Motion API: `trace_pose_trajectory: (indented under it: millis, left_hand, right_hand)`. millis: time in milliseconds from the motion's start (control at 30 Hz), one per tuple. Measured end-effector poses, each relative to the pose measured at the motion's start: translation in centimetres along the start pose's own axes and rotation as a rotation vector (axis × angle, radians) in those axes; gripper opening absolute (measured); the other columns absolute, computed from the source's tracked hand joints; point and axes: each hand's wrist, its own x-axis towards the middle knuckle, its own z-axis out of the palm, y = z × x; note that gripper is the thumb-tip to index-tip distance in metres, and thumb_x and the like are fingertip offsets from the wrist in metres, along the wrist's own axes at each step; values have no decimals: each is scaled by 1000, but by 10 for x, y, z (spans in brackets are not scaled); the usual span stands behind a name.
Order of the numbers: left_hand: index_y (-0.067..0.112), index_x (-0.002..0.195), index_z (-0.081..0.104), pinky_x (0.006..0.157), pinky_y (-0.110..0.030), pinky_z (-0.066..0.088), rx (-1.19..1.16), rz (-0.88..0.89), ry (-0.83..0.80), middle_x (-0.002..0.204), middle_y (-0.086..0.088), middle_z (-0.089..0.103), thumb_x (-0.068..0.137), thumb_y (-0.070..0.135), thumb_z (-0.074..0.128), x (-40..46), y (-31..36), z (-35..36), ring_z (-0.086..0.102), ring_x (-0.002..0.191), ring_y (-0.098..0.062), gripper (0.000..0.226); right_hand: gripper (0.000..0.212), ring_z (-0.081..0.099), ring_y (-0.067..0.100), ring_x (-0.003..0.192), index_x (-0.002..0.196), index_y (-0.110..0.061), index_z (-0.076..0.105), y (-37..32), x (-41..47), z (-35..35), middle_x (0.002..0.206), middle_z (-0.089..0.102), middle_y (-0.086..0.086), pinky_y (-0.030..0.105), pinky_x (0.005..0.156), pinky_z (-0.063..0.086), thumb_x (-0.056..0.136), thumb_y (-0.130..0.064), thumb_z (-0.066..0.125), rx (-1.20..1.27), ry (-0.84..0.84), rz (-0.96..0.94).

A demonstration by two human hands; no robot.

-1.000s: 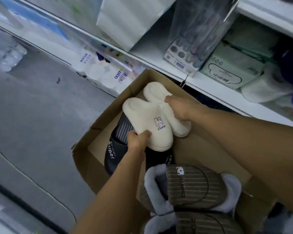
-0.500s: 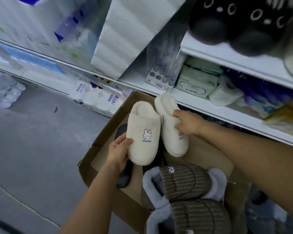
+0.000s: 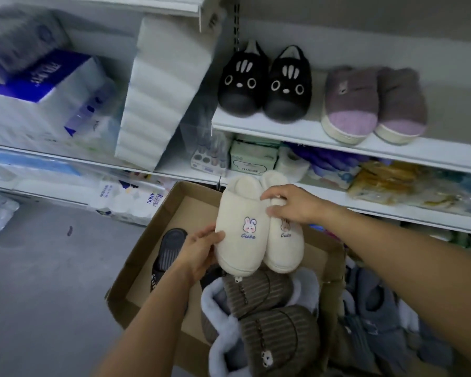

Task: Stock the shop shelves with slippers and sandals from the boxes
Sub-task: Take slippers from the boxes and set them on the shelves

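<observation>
Two cream plush slippers with a bunny badge are held side by side above the cardboard box (image 3: 147, 242). My left hand (image 3: 200, 250) grips the left cream slipper (image 3: 241, 235) at its side. My right hand (image 3: 292, 204) holds the right cream slipper (image 3: 284, 248) from above. In the box lie a black ribbed sandal (image 3: 169, 247) and a pair of brown striped fur-lined slippers (image 3: 267, 322). On the white shelf (image 3: 297, 131) above stand black cat-face slippers (image 3: 264, 85) and purple plush slippers (image 3: 373, 104).
Left of the shelf are white stacked packs (image 3: 163, 88) and tissue packs (image 3: 38, 96). The lower shelf holds small packaged goods (image 3: 253, 157). Grey-blue slippers (image 3: 378, 317) lie at the box's right. Toilet-roll packs (image 3: 128, 198) sit on the grey floor (image 3: 38, 295).
Both hands lifted the cream slippers up out of the box and brought them together, toes toward me. The view tilted upward, revealing the slipper shelf.
</observation>
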Motion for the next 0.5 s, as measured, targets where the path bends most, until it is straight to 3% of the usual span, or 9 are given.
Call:
trace_pose_trajectory:
  millis: [67, 167, 267, 367, 500]
  left_hand:
    - [9, 117, 65, 72, -31, 58, 24, 21, -40, 109, -13, 70, 89, 1, 57, -6, 1, 24, 69, 91, -22, 30]
    - [12, 127, 60, 96, -48, 50, 111, 71, -102, 120, -14, 66, 82, 12, 69, -16, -5, 66, 63, 110, -31, 46]
    - [20, 128, 59, 81, -38, 56, 226, 196, -82, 117, -5, 68, 89, 14, 65, -39, -15, 120, 66, 102, -23, 40]
    - [26, 124, 59, 81, -35, 57, 395, 369, -154, 109, 8, 70, 87, 21, 69, -73, -33, 188, 67, 101, -20, 38]
    - [23, 123, 55, 77, -23, 55, 588, 493, -183, 106, 10, 69, 67, 19, 86, -95, -61, 261, 66, 99, -9, 64]
  right_hand:
    - [23, 63, 18, 92, 104, -38, 58, 11, -20, -17, 115, 58, -8, 41, 80, 56, 82, -37, 66, -59, 36, 11]
    - [20, 55, 15, 81, 101, -33, 57, 32, -55, -44, 104, 55, -11, 28, 68, 45, 84, -40, 64, -221, 102, 40]
    - [15, 58, 19, 83, 93, -32, 55, 59, -93, -73, 102, 58, -8, 29, 63, 44, 84, -42, 62, -265, 136, 51]
    - [13, 57, 18, 71, 89, -30, 54, 91, -143, -104, 88, 55, -8, 26, 53, 41, 85, -40, 61, -264, 187, 76]
    - [14, 55, 16, 76, 92, -30, 57, 124, -199, -143, 96, 57, -6, 28, 61, 43, 85, -41, 60, -383, 234, 85]
